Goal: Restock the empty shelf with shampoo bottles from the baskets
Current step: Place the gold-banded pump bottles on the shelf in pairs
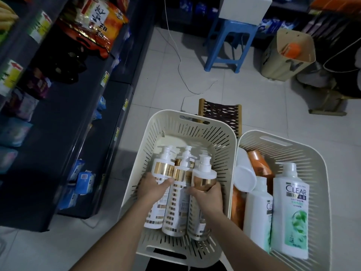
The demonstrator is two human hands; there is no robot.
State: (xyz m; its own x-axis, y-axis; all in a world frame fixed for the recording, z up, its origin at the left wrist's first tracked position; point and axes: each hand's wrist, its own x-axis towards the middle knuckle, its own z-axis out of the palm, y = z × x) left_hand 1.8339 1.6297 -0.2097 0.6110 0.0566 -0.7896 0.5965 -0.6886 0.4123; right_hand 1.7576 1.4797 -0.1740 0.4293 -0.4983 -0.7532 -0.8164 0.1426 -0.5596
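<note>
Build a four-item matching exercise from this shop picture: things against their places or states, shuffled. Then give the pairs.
Things
1. right hand
2. rightmost CLEAR bottle
3. blue stool
4. paper bag

Places or states
a. holds something orange
b. sits in the right basket
c. grips the rightmost pump bottle
d. carries a white box

Pairs: 1-c, 2-b, 3-d, 4-a
</note>
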